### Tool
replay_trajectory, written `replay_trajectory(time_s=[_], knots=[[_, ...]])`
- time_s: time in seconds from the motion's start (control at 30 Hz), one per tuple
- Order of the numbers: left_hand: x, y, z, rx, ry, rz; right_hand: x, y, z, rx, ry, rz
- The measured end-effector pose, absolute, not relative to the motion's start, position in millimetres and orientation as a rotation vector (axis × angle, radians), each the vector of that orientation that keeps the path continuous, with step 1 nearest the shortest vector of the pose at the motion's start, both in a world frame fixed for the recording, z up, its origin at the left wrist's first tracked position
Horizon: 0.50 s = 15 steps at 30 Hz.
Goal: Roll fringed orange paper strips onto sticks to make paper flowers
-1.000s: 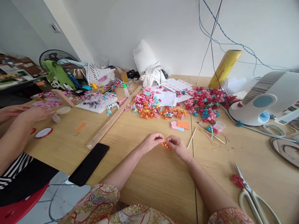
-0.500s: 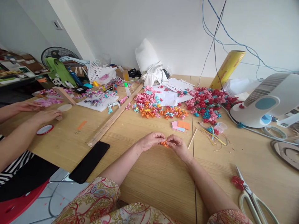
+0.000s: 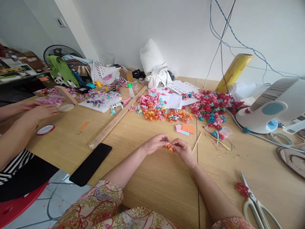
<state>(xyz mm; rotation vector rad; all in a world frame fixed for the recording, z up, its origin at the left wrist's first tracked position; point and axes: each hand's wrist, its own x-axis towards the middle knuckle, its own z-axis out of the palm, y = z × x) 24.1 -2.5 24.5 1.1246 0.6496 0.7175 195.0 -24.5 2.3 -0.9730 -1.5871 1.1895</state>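
Observation:
My left hand [image 3: 157, 143] and my right hand [image 3: 183, 150] meet over the table in the middle of the view. Between their fingertips sits a small orange paper flower [image 3: 169, 147], pinched from both sides; the fingers cover part of it. Just beyond the hands lie flat pieces of card, an orange card [image 3: 188, 128] on top of a pink and a blue one. A thin wooden stick [image 3: 196, 142] rests to the right of my right hand. Farther back spreads a heap of orange and yellow flowers [image 3: 157, 115].
Scissors [image 3: 252, 195] lie at the right front, a black phone [image 3: 91, 164] at the left. A wooden strip [image 3: 116, 119] runs diagonally across the table. Red and pink flowers [image 3: 214, 105] pile up near a white appliance [image 3: 267, 108]. A co-worker's hands [image 3: 45, 111] are at far left.
My hands stay in nearly the same place, and slightly more of the orange flower shows between the fingertips. The co-worker's nearer hand has moved left, away from the round wooden piece.

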Motion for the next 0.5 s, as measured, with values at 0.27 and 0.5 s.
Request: replay_trajectory(time_s=[0.27,0.5], knots=[[26.2,0.6,21.1,1.132,0.616,0.705,195.2,-23.5,0.1,-0.933,-1.556,1.227],[27.4,2.1,19.6,1.183,0.597,0.696,195.6,-24.7,2.2,-0.969,-1.59,1.199]])
